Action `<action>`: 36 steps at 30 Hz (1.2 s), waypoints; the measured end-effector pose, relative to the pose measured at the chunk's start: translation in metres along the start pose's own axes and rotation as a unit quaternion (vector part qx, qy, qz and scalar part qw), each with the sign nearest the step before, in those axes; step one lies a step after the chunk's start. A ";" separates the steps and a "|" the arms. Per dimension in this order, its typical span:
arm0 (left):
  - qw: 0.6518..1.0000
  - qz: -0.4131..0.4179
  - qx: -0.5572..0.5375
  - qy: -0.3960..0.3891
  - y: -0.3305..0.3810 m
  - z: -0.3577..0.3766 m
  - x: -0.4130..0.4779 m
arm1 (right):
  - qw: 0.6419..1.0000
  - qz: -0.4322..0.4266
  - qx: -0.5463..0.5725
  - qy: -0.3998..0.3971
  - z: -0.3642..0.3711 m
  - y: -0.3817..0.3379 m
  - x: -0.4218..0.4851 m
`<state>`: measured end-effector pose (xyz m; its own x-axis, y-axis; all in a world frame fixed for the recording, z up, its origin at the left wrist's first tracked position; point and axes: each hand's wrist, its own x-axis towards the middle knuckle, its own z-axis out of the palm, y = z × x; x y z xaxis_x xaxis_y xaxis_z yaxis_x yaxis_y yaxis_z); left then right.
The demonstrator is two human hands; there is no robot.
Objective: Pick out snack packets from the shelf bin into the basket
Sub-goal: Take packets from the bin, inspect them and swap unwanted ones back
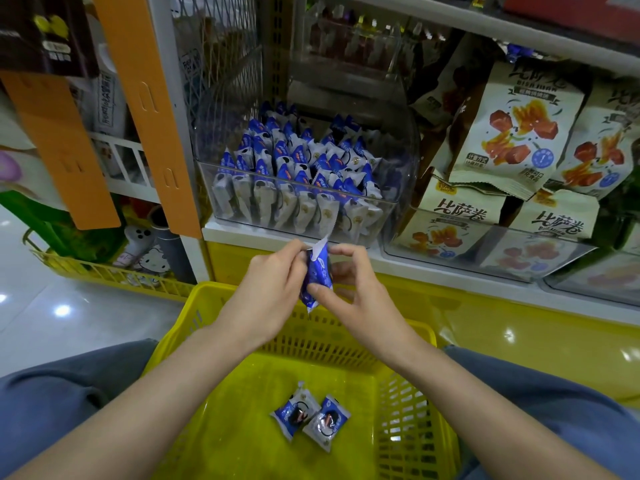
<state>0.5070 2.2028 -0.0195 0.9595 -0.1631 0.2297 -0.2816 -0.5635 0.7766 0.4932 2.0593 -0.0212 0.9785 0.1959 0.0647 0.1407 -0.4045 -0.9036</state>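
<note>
Over the far rim of the basket (242, 427), left hand (273, 289) and right hand (363, 299) pinch one blue packet (317, 271); two packets (310, 415) lie at six o'clock amid open basket floor, shelf bin (304, 216) at twelve.

The person's forearms (166, 386) are bare, and the trousers (59, 382) are slate-blue.

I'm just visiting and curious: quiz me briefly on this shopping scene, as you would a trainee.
1. How many packets lie in the yellow basket?
2. True or false: only the right hand holds the blue packet; the left hand is empty.
3. The clear shelf bin is: A) empty, B) full of blue-and-white packets, C) inside the basket.
Key: 1 two; 2 false, both hands pinch it; 3 B.
</note>
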 end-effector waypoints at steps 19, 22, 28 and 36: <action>0.948 -0.152 -0.281 0.010 0.007 -0.006 0.006 | 0.996 -0.057 0.047 0.050 -0.003 -0.013 0.011; 0.923 -0.189 -0.334 0.007 0.010 -0.010 0.010 | 0.996 -0.074 0.021 0.053 -0.004 -0.016 0.010; 0.959 -0.111 -0.259 0.020 0.014 -0.026 0.015 | 0.999 -0.039 0.028 0.007 -0.009 -0.026 0.014; 0.989 0.095 0.087 0.066 0.001 -0.085 0.062 | 0.983 -0.069 0.037 0.166 -0.043 -0.071 0.074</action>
<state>0.5657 2.2609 0.0455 0.8770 -0.1793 0.4457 -0.4417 -0.6657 0.6015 0.5622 2.0641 0.0664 0.9482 -0.0628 0.3115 0.2755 -0.3257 -0.9044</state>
